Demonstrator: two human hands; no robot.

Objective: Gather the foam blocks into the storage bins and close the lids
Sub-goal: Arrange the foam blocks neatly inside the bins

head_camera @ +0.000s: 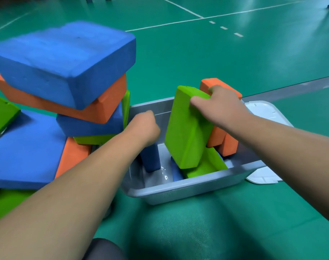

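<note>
A grey storage bin (188, 188) sits on the green floor in front of me. My left hand (144, 126) grips the top of a dark blue foam block (150, 160) standing upright at the bin's left end. My right hand (220, 107) holds a green foam block (186, 132) tilted over the middle of the bin, fingers curled over its top edge. Behind it an orange block (223, 141) leans at the bin's right end. Another green block (206, 166) and a blue one (175, 173) lie at the bottom.
A heap of blue, orange and green foam blocks (66, 81) is stacked left of the bin, a large blue one (62, 59) on top. A white lid (268, 117) lies under the bin's right side. Green sports floor with white lines stretches beyond.
</note>
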